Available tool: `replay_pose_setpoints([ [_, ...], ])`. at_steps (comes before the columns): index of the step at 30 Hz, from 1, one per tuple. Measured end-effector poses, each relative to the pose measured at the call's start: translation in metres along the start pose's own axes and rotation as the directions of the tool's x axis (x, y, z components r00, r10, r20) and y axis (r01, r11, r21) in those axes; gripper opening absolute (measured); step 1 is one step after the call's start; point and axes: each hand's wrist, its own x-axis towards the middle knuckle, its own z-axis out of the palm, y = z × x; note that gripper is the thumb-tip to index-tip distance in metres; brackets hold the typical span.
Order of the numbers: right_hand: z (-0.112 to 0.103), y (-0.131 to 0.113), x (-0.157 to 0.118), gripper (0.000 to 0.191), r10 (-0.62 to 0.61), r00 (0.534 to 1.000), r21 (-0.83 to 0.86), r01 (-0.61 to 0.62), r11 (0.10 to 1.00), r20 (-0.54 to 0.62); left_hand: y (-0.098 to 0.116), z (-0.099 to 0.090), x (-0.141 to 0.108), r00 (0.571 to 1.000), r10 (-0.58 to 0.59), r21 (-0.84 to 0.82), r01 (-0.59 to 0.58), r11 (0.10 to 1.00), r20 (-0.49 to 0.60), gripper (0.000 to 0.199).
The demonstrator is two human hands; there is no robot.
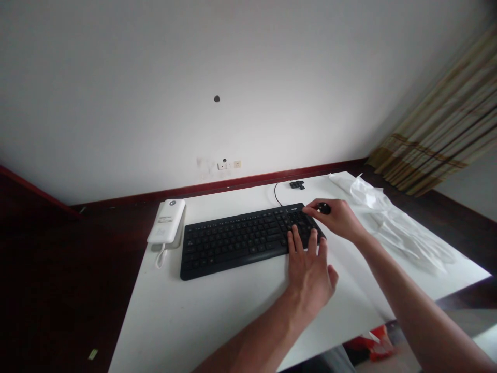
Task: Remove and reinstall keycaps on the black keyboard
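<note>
A black keyboard (236, 241) lies on the white table, its numeric pad at the right end. My left hand (309, 272) rests over the pad with its fingers spread, touching the keys and holding nothing. At the pad's upper right, my right hand (339, 217) is closed in a pinch around a small tool with a dark, rounded handle (324, 208). The tool's tip is hidden by my fingers, so its kind does not show. Several loose black keycaps (297, 184) sit in a cluster behind the keyboard, beside its black cable (277, 194).
On the left edge of the white table (163, 316) is a white power bank (167, 223) with a short white cable loop (160, 256). Crumpled white plastic wrapping (399, 223) spreads along the right side. Behind stands a wall with sockets (237, 164); a curtain (438, 124) hangs at right.
</note>
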Motion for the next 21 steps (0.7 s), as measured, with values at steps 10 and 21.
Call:
replay_pose_setpoints([
  [10, 0.031, -0.020, 0.033, 0.056, 0.199, 0.978, 0.885, -0.039, 0.464, -0.062, 0.000, 0.000, 0.000, 1.000, 0.012, 0.012, -0.012, 1.000, -0.015, 0.066],
  [21, 0.059, -0.017, 0.031, 0.054, 0.115, 0.993, 0.934, -0.061, 0.353, 0.022, 0.001, 0.000, 0.003, 1.000, 0.003, 0.041, -0.002, 0.999, -0.017, 0.068],
])
